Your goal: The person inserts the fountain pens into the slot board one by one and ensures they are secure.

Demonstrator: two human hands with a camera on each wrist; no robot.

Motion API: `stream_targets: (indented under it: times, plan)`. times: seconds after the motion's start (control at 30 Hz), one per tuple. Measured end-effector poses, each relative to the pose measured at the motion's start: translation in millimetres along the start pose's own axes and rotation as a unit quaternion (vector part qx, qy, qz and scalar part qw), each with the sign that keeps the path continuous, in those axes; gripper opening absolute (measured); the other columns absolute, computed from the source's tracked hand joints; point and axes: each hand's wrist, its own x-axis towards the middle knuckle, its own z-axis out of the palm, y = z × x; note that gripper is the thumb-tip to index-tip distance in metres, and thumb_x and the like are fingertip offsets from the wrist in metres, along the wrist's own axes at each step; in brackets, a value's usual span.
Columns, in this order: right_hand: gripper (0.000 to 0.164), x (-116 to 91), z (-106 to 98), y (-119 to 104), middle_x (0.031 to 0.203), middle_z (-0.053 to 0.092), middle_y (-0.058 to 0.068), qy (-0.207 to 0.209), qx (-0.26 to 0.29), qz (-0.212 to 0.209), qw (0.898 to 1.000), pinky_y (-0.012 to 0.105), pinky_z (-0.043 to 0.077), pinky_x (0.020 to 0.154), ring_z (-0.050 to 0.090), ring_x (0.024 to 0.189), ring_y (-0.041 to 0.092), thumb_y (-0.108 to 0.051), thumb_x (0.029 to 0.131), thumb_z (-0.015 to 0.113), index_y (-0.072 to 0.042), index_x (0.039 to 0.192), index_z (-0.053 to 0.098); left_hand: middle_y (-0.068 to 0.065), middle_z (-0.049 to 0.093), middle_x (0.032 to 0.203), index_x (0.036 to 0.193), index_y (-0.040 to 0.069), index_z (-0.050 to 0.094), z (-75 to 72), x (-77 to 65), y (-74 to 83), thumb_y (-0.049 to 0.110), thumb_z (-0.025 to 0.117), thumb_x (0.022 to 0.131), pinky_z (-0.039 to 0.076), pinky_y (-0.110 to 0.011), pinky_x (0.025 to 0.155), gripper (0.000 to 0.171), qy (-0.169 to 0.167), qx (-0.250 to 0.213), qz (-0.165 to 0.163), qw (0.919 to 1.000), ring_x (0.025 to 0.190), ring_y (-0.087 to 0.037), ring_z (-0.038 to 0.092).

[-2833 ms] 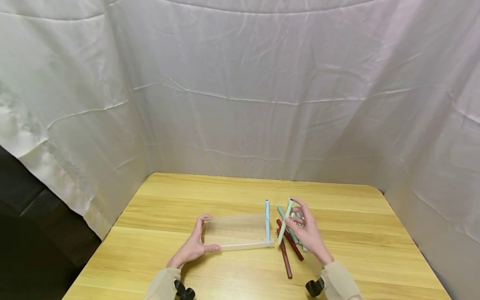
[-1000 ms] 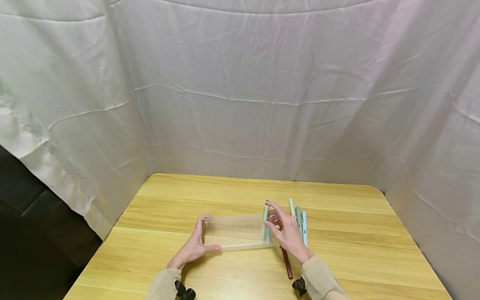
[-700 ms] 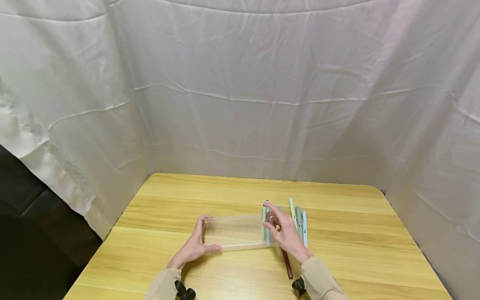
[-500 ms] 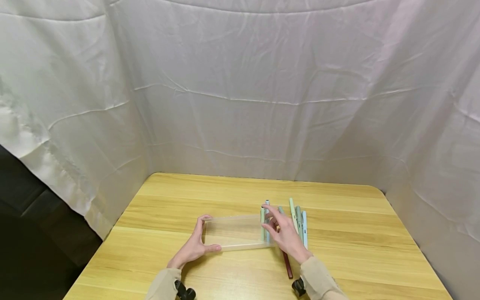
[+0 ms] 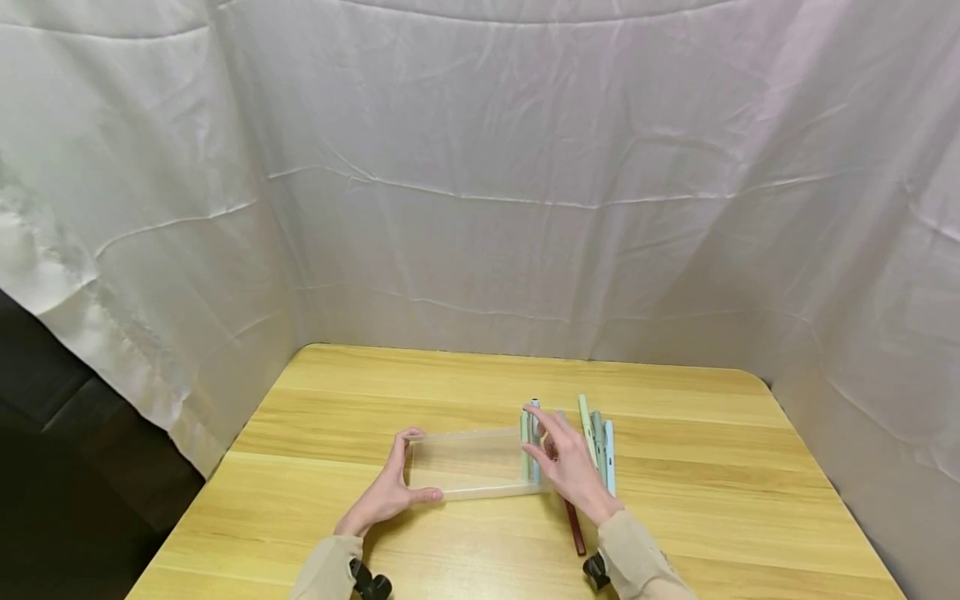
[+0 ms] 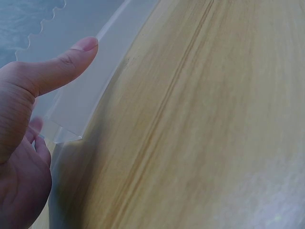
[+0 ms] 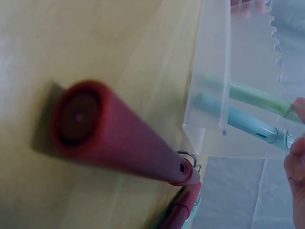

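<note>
A clear plastic pen rack with notched edges stands on the table. My left hand holds its left end, thumb on the near wall and fingers at the far side. Across the rack's right end lie a light blue pen and, just left of it, a light green pen. My right hand pinches the light green pen near its far end; in the right wrist view only its fingertips show, at the right edge. A dark red pen lies beneath that hand, partly hidden in the head view.
Right of the right hand, a pale green pen, a grey-green pen and another light blue pen lie side by side. More pens are partly covered by the hand. Grey curtains hang behind the wooden table.
My right hand has carried the light green pen left from above the loose pens onto the rack, then shifted it slightly farther left of the blue pen. My left hand has stayed put.
</note>
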Motion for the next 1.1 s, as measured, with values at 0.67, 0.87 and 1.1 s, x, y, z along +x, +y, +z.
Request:
stream_targets:
  times: [0.67,0.87,1.1]
  plan:
    - [0.058,13.6,-5.1,0.5,0.056,0.042,-0.016,-0.061,-0.043,0.073,0.995,0.014,0.034,0.046,0.030,0.048,-0.006,-0.013,0.090,0.075,-0.007,0.143,0.053,-0.022,0.018,0.162,0.147,0.009,0.025,-0.8,0.9,-1.7,0.015,0.088,0.075,-0.001,-0.072,0.121,0.096,-0.003,0.004,-0.004,1.0000,0.155,-0.048,0.000]
    - [0.059,15.3,-3.7,0.5,0.057,0.042,-0.015,-0.073,-0.052,0.081,0.993,0.014,0.036,0.049,0.030,0.048,-0.006,-0.015,0.091,0.074,-0.009,0.145,0.052,-0.022,0.018,0.163,0.147,0.009,0.025,-0.3,0.3,-0.9,0.016,0.088,0.075,-0.001,-0.072,0.122,0.095,-0.004,0.008,-0.008,0.9999,0.155,-0.048,0.000]
    - [0.059,15.7,-2.6,1.4,0.057,0.041,-0.015,-0.085,-0.058,0.093,0.990,0.014,0.035,0.051,0.030,0.048,-0.005,-0.016,0.093,0.073,-0.011,0.147,0.051,-0.022,0.018,0.162,0.146,0.009,0.025,-0.3,0.2,-0.6,0.015,0.087,0.076,-0.001,-0.071,0.122,0.095,-0.005,0.007,-0.005,0.9999,0.155,-0.048,0.000]
